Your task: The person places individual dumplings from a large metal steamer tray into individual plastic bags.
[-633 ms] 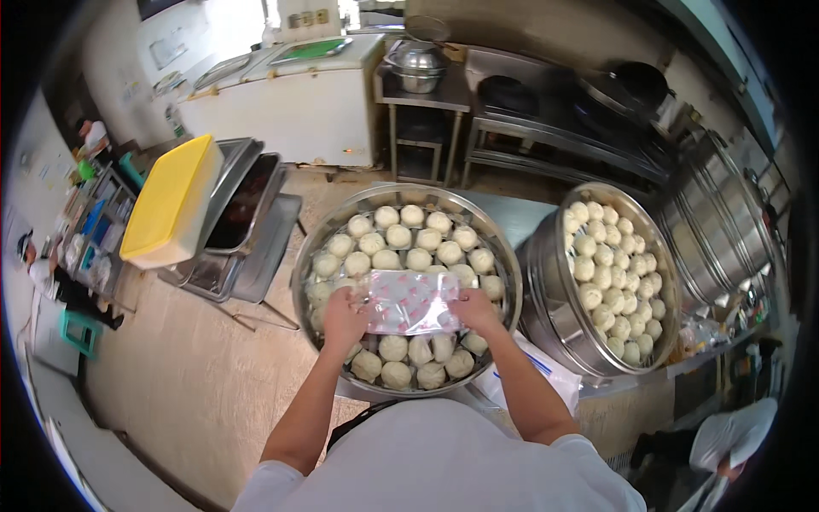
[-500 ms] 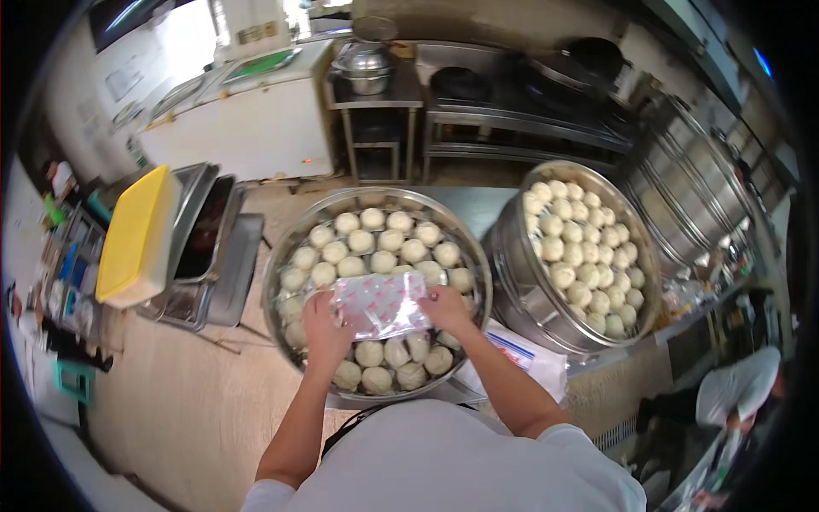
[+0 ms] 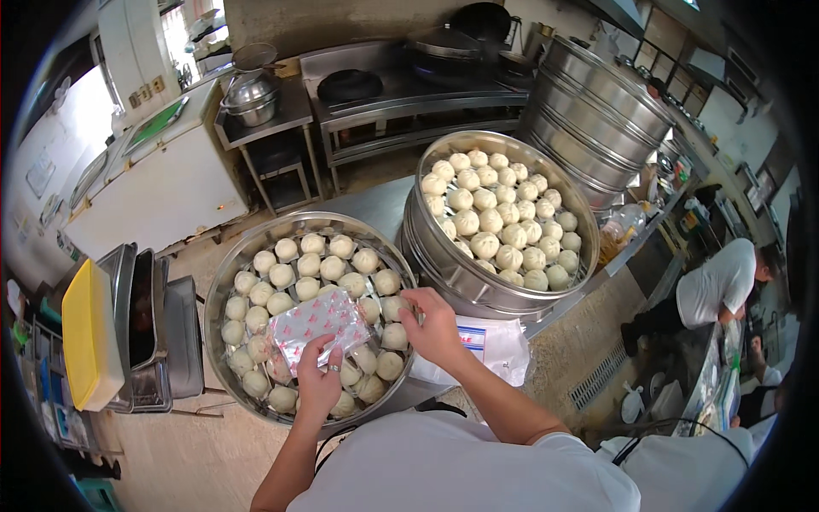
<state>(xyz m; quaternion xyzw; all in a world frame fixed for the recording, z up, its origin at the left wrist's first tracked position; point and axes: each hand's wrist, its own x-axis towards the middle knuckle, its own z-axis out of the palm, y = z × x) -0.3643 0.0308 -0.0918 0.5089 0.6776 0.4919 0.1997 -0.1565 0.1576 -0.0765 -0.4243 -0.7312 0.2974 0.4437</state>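
Note:
My left hand (image 3: 319,380), with a ring on one finger, pinches the lower edge of a shiny plastic bag (image 3: 317,328) with pink print. The bag lies over the buns in a round metal steamer tray (image 3: 223,373). My right hand (image 3: 433,326) is at the tray's right side, thumb and fingers apart beside a pale bun (image 3: 394,308); whether the fingertips touch it is hard to tell. Several more pleated buns (image 3: 310,265) sit in rows around the bag, some hidden under it.
A taller steamer (image 3: 424,243) full of buns stands to the right, with stacked steamers (image 3: 597,111) behind. A white plastic package (image 3: 499,346) lies near my right forearm. Left are a yellow-lidded box (image 3: 85,337) and metal trays (image 3: 183,341). A co-worker (image 3: 717,282) bends at the right.
My right hand has let go of the bag and moved right to the tray's edge. The bag now tilts in my left hand alone. The view has swung to the right.

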